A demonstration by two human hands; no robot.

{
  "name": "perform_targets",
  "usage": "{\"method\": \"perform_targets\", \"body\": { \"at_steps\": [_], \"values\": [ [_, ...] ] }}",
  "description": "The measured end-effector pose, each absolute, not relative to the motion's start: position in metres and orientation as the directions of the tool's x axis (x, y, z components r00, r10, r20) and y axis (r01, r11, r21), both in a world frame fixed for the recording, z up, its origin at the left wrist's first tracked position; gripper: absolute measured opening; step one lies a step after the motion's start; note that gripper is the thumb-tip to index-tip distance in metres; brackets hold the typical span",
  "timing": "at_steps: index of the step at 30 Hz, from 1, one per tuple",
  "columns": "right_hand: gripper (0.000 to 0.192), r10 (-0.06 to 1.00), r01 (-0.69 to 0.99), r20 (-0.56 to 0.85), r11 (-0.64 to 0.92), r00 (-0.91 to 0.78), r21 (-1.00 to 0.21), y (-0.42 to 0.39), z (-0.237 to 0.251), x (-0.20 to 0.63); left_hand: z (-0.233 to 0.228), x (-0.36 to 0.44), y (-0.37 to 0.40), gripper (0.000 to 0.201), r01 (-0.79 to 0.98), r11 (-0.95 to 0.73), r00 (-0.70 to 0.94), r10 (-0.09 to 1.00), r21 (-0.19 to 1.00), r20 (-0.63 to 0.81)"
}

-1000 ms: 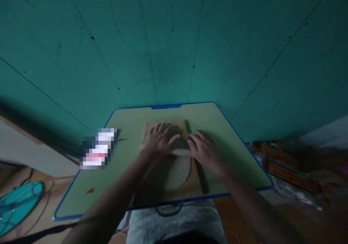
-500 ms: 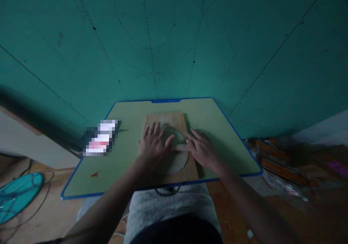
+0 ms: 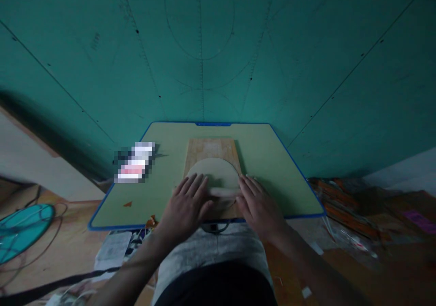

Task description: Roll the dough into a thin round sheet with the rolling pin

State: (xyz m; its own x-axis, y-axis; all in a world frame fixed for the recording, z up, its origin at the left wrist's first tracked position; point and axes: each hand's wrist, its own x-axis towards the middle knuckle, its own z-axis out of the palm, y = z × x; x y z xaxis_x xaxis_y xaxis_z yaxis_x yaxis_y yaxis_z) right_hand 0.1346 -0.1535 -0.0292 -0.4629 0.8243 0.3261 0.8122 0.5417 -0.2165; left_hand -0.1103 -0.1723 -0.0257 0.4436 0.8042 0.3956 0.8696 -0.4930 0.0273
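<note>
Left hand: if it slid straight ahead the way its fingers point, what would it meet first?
The left hand lies flat, fingers pointing away from the person and slightly right. Going on, it would first cross the round dough sheet on the wooden board. The rolling pin lies beside it, not ahead.

both forearms reach up from the bottom of the frame toward its centre. the left hand [image 3: 185, 206] lies palm down with fingers spread. the right hand [image 3: 259, 206] lies flat beside it, fingers extended and angled inward.
</note>
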Motion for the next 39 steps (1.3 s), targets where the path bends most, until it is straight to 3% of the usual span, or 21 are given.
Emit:
{"method": "perform_targets", "body": {
  "at_steps": [7,11,16,25,31,35,39],
  "values": [
    [0.051,0.849,0.831,0.275,0.512,-0.451,-0.217,-0.087,-0.022,0.123,-0.008,-0.113,-0.098,0.051,0.968,-0.247,0.218,0.921,0.052,0.323],
    [0.052,0.829,0.81,0.308,0.54,-0.467,-0.227,-0.141,-0.03,0.125,-0.019,-0.12,-0.144,0.047,0.933,-0.35,0.303,0.889,0.084,0.344],
    [0.062,0.798,0.778,0.364,0.58,-0.481,-0.242,-0.209,-0.032,0.13,-0.028,-0.13,-0.221,0.062,0.927,-0.356,0.287,0.873,0.114,0.394],
    [0.048,0.801,0.773,0.325,0.585,-0.503,-0.244,-0.12,-0.033,0.115,-0.033,-0.091,-0.258,0.058,0.883,-0.459,0.387,0.829,0.096,0.403],
    [0.045,0.748,0.692,0.246,0.664,-0.616,-0.284,-0.076,-0.022,0.063,-0.038,-0.072,-0.262,0.054,0.804,-0.547,0.425,0.803,0.233,0.418],
    [0.045,0.632,0.59,0.151,0.768,-0.76,-0.249,-0.066,-0.007,0.027,-0.038,-0.075,-0.264,0.043,0.797,-0.496,0.316,0.828,0.344,0.463],
    [0.045,0.601,0.572,0.124,0.794,-0.79,-0.204,-0.065,0.0,-0.014,-0.04,-0.085,-0.273,0.043,0.817,-0.406,0.21,0.871,0.41,0.444]
  ]
}}
